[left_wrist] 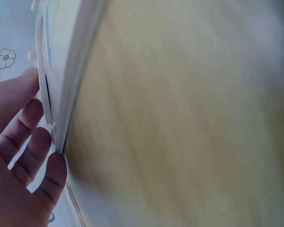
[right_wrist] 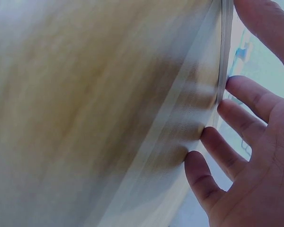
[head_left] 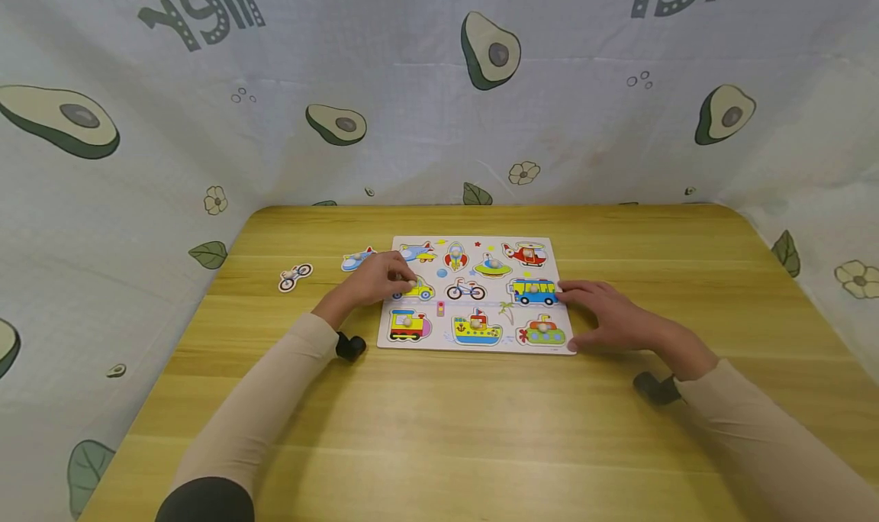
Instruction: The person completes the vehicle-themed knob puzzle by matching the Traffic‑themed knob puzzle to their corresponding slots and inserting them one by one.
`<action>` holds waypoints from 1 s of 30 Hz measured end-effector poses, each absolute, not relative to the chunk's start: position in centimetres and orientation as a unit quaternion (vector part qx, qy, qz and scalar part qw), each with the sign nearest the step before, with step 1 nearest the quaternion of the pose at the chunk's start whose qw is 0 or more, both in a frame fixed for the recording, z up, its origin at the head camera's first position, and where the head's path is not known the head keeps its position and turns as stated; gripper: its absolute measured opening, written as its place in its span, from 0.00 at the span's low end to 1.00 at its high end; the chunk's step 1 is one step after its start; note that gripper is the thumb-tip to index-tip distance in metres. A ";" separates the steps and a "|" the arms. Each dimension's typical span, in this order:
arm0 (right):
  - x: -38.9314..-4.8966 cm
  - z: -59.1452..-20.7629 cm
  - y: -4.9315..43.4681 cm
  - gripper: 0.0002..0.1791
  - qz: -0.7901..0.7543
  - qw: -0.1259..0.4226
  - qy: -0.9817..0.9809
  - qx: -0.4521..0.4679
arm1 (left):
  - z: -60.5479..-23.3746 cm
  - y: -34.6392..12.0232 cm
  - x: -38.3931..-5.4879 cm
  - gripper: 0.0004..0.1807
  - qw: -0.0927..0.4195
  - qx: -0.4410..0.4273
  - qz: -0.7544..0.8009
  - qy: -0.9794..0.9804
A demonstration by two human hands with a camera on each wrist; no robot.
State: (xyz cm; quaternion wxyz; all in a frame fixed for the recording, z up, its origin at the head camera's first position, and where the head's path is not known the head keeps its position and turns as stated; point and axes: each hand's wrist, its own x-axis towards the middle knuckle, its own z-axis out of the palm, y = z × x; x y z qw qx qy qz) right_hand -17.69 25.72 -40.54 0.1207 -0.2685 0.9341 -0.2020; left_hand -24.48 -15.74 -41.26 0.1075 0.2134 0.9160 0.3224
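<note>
A wooden peg puzzle board point(head_left: 494, 243) with vehicle pictures lies mid-table. My left hand point(head_left: 371, 281) reaches over its left side, thumb and finger pinching the yellow car puzzle piece point(head_left: 423, 288). In the left wrist view, that piece point(left_wrist: 45, 97) stands slightly proud of the board, with a dark gap along its edge. My right hand point(head_left: 611, 316) rests at the board's right edge, fingers spread and fairly straight. Its thumb touches the lower right corner, and its fingertips point(right_wrist: 227, 106) lie along the rim beside the bus piece point(head_left: 542, 291).
Left of the board, a bicycle piece point(head_left: 295, 277) and an airplane piece point(head_left: 355, 260) lie loose on the wooden table point(head_left: 481, 430). The train point(head_left: 408, 325), ship point(head_left: 477, 328), submarine point(head_left: 542, 333) and helicopter point(head_left: 527, 253) sit on the board. A printed cloth point(head_left: 412, 125) hangs behind.
</note>
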 end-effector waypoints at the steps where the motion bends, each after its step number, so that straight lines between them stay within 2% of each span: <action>1: -17.7 -40.5 25.7 0.46 -0.202 0.120 0.934 -0.269 | -41.3 -15.7 -24.5 0.09 0.108 0.212 0.324 0.916; 18: -17.7 -40.4 25.6 0.46 -0.202 0.125 0.935 -0.263 | -41.4 -15.7 -24.5 0.12 0.127 0.191 0.343 0.911; 30: -17.8 -40.3 25.6 0.46 -0.199 0.131 0.936 -0.260 | -40.4 -17.6 -24.4 0.12 0.103 0.171 0.321 0.926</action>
